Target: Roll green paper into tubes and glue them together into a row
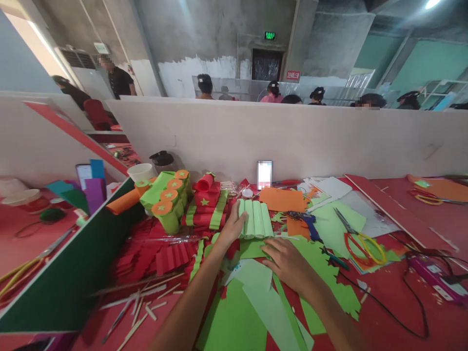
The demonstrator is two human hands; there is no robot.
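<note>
A row of pale green paper rolls (256, 219), ribbed and tube-shaped, lies side by side on the red table (395, 292). The left hand (232, 227) curls its fingers around the row's left edge. The right hand (288, 263), just nearer than the grip, presses flat and spread on smooth green paper sheets (241, 312), holding nothing. Left of the grip stand a folded red paper model (206, 201) and a green paper model (168, 196) with orange discs. Beyond them is a white cup (141, 171), its contents hidden. Right of the grip lie scissors (360, 239). A phone (264, 174) leans beyond, its screen blurred.
</note>
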